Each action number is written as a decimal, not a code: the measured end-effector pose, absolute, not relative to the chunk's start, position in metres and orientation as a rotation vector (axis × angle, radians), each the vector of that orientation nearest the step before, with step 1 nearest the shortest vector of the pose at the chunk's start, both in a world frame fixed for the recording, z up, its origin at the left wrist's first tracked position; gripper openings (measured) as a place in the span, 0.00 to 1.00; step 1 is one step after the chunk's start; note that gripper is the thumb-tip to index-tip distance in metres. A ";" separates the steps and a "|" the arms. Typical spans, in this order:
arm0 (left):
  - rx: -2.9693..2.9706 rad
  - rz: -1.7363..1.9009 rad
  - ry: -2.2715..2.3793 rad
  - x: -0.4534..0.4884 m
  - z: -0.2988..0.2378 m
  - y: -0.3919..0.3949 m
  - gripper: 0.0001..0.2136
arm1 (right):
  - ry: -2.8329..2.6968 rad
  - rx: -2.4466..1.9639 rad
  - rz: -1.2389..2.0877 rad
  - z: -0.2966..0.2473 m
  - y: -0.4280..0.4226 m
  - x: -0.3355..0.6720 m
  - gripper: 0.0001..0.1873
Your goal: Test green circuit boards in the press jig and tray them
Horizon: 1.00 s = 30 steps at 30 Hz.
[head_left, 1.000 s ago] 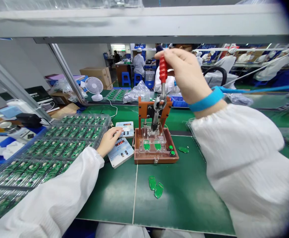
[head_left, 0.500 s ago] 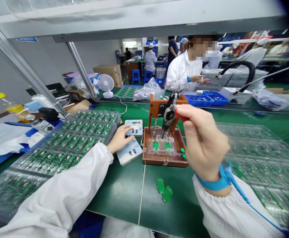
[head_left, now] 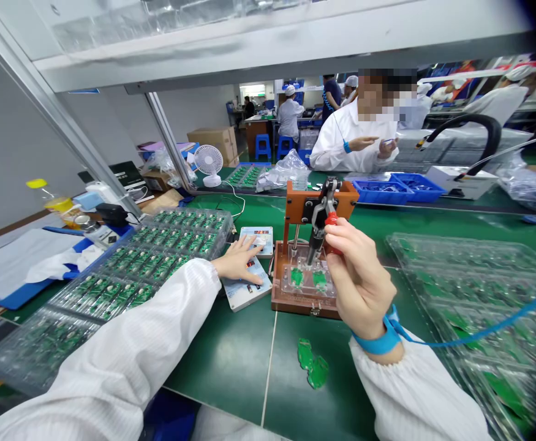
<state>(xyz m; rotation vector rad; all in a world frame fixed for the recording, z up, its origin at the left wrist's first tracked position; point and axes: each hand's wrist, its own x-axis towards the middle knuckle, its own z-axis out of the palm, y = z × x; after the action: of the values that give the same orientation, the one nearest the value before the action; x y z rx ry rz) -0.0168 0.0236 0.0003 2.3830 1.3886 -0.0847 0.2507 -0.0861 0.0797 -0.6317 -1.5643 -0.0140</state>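
Observation:
My right hand (head_left: 362, 272) is wrapped round the red handle (head_left: 331, 219) of a toggle clamp (head_left: 321, 211) on a brown test fixture (head_left: 295, 304). The handle points down. Under the clamp, a clear plate (head_left: 307, 282) lies over two green circuit boards (head_left: 296, 277). My left hand (head_left: 237, 260) rests with fingers spread over two white meter boxes (head_left: 249, 295) with red digits, left of the fixture. Two more green boards (head_left: 317, 371) lie touching on the table in front of the fixture.
Stacked clear trays of circuit boards (head_left: 157, 254) stand on the left. More clear trays (head_left: 460, 294) lie on the right. Behind the fixture are blue bins (head_left: 382, 190), a small white fan (head_left: 209, 162) and a co-worker (head_left: 353, 138). A shelf beam (head_left: 272, 55) crosses overhead.
My right hand has lowered the red handle from a raised position to pointing down. My left hand's fingers have spread over the meter boxes. The whole view has shifted slightly.

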 end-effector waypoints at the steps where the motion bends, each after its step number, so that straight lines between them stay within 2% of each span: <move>1: 2.385 -0.117 1.385 -0.017 0.002 0.025 0.60 | -1.564 -0.631 -0.006 0.079 -0.086 0.251 0.25; 10: 2.395 -0.203 1.396 -0.019 -0.004 0.025 0.59 | -1.552 -0.612 0.044 0.079 -0.088 0.249 0.27; 16: 2.381 -0.068 1.406 -0.028 -0.001 0.022 0.59 | -1.595 -0.631 0.031 0.079 -0.089 0.252 0.29; 30: 2.393 -0.154 1.344 -0.045 -0.006 0.026 0.63 | -1.624 -0.614 0.008 0.077 -0.087 0.253 0.33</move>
<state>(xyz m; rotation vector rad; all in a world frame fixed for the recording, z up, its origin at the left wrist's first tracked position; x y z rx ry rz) -0.0454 0.0265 -0.0057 2.3935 1.3437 -0.1540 0.2534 -0.0873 0.0767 -0.6143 -1.6241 0.0077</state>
